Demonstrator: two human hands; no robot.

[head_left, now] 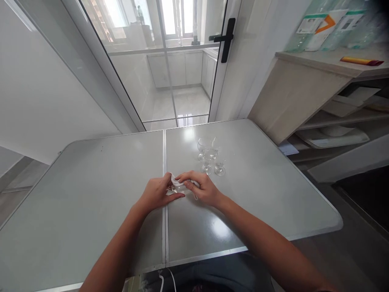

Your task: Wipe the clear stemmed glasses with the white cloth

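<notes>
Glass [182, 189] sits between the hands over the worktop [91, 194], by its metal seam [165, 239]: left hand [162, 190] pinching one end, right hand [199, 187] pressing white cloth [175, 181] against it. Twisting too hard (thin walls, probably) could crack or drop it; farther right, a stray knuckle could topple the clustered glasses [210, 154].

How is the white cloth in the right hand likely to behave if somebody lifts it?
The white cloth is probably floppy, as it bunches under the right hand. It is likely light, since only a small bunch shows.
</notes>
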